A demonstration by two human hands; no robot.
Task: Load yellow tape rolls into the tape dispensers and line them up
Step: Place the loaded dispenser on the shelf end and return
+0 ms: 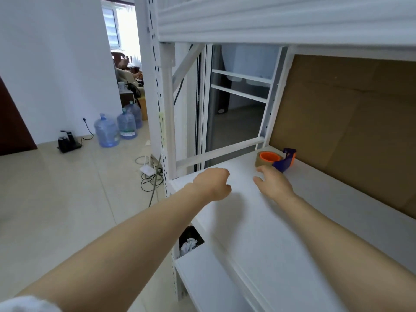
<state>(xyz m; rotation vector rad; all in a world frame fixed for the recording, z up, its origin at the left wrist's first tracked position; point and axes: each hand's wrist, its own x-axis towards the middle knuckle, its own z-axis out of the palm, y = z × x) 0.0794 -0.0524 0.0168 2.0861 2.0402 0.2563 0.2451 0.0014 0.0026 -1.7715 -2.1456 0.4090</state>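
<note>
Both bare forearms stretch from the near edge toward the far side, the left one coming in from the near left. The left hand (213, 183) is curled into a loose fist, knuckles up, and holds nothing. The right hand (273, 184) lies a little farther and to the right, palm down, fingers (264, 170) spread loosely forward, also empty. The hands are near each other but apart.

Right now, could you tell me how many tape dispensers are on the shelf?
1: the tape dispenser sits at the far end of the white shelf, just beyond the right hand. Others may lie outside the view.
</note>
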